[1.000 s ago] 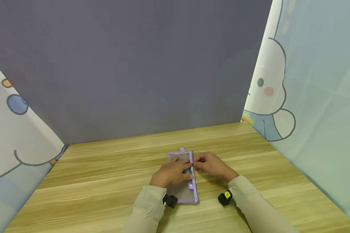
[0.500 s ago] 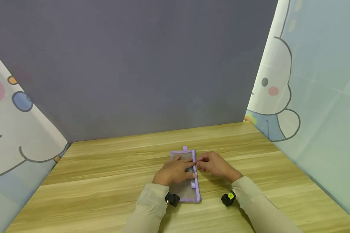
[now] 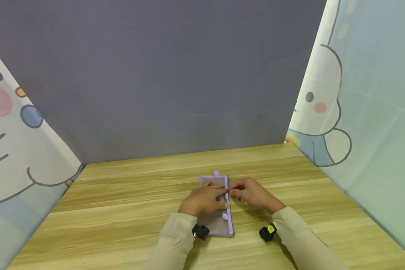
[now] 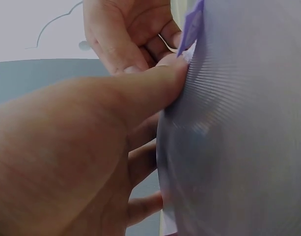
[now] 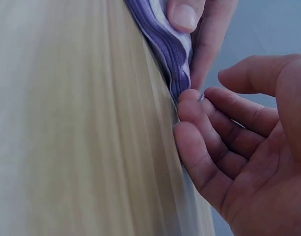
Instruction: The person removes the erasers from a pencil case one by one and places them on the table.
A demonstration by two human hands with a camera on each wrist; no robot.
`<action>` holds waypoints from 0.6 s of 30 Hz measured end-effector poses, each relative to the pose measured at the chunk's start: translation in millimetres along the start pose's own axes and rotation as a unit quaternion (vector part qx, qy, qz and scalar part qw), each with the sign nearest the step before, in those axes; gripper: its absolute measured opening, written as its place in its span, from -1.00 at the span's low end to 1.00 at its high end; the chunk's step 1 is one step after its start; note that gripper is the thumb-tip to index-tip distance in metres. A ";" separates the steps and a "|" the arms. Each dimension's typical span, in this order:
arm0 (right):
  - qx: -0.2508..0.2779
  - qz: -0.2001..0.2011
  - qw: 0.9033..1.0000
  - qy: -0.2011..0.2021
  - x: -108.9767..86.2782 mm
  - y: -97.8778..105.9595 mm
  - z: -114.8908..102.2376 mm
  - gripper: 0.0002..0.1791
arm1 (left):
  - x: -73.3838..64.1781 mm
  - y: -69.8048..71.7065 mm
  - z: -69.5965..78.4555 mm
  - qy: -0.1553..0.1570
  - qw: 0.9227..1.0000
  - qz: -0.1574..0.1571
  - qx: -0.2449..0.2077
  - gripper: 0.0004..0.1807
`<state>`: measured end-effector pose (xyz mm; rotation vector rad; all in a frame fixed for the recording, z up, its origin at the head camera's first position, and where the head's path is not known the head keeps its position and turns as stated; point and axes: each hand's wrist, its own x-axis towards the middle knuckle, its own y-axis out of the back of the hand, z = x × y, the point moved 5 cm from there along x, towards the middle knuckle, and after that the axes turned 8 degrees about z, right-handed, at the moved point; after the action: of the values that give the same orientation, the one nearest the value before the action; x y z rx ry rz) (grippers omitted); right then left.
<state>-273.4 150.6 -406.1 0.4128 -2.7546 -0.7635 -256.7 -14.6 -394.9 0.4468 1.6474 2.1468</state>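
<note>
A see-through mesh zipper pouch (image 3: 216, 224) with purple edging lies flat on the table. My left hand (image 3: 204, 199) rests on it with fingers spread, and its thumb lies by the zipper band (image 3: 230, 225) on the right side. At that band, my right hand (image 3: 251, 193) has its fingers curled in against the edge. The right wrist view shows a tiny shiny zipper pull (image 5: 202, 97) at those fingertips, mostly hidden. From the left wrist view, the left thumb presses on the mesh (image 4: 229, 147), near a purple tab (image 4: 192, 27).
The wood-grain table (image 3: 131, 202) extends on both sides of the pouch. A dark grey panel (image 3: 182, 82) stands along its back edge. Cartoon-printed curtains (image 3: 374, 150) hang at left and right. A small purple loop (image 3: 216, 173) sticks out from the pouch's far end.
The whole head view has shifted, so pouch and hands appear a little farther right. Both hands keep almost the same place on the pouch.
</note>
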 end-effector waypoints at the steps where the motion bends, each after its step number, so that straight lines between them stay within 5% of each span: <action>1: -0.001 -0.001 1.000 0.001 -0.1 -0.1 1.0 -0.80 | 0.2 -0.3 0.1 -0.001 1.000 0.000 0.000 -0.32; 18: -0.007 -0.001 1.000 0.006 1.0 -2.2 1.5 -0.80 | 4.8 -4.1 1.8 0.031 0.999 0.012 0.020 -0.22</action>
<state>-274.3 149.2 -408.3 0.4149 -2.7365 -0.7765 -259.5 -9.8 -398.3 0.4169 1.7293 2.1695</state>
